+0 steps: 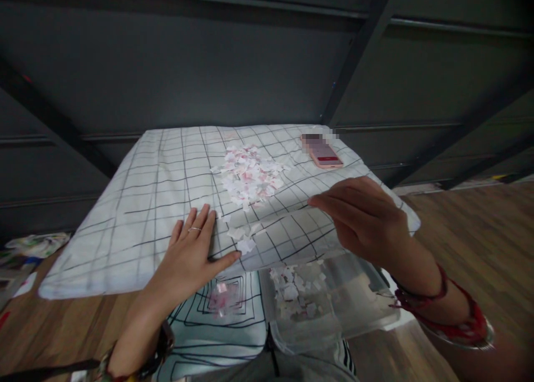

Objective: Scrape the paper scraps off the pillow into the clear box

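Note:
My left hand (pixel 192 254) lies flat with fingers spread on a white grid-patterned cloth (pixel 167 170). Its thumb reaches beside a few loose white paper scraps (pixel 244 238). My right hand (pixel 362 218) is raised over the right part of the cloth, fingertips pinched together. Whatever is between them is too faint to make out; a fold or clear edge runs left from the fingertips. Beyond both hands, a pile of torn white and pinkish paper pieces (pixel 250 176) sits mid-cloth. Below the near edge, a clear plastic container (pixel 359 298) holds more paper pieces (pixel 298 287).
A phone in a pink case (pixel 327 155) rests at the cloth's back right. Left of the container, a small clear packet with pink bits (pixel 225 299) lies on a teal patterned surface (pixel 200 337). Dark panels (pixel 208 65) stand behind; wooden floor (pixel 467 226) shows at right.

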`<state>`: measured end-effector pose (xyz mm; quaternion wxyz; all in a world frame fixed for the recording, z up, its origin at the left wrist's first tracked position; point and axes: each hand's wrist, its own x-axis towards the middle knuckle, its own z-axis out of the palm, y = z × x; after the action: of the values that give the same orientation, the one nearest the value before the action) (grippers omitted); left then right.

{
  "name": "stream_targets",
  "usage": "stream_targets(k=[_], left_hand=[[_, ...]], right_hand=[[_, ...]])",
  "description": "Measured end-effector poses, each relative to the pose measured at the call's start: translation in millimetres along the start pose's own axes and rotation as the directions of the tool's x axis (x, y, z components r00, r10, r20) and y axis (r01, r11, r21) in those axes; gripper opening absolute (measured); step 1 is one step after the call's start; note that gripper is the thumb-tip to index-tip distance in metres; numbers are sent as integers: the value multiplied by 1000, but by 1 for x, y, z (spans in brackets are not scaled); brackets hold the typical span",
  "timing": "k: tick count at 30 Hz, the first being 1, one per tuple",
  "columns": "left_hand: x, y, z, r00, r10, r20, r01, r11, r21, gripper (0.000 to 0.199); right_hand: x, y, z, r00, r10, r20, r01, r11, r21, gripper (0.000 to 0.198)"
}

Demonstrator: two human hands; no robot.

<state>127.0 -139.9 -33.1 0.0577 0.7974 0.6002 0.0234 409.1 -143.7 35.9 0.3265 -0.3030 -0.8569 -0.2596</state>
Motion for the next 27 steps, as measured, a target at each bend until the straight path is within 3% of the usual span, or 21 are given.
stream_targets(k=[5,10,17,27], left_hand=[[0,1,-2,1000,-3,21,3,1000,-1,98],[0,1,-1,1000,2,1,-2,1000,-3,98],[1,2,-4,999,-3,39,4,1000,-10,99],[1,3,-4,998,-17,54,17,1000,-9,99]], right_hand=[[3,5,3,1000,19,-23,-20,999,-46,28],[3,5,-2,999,-22,48,22,1000,-9,30],[6,9,-2,998,-34,46,39,990,-133,30],[1,9,-12,996,-25,85,34,994,-108,32]])
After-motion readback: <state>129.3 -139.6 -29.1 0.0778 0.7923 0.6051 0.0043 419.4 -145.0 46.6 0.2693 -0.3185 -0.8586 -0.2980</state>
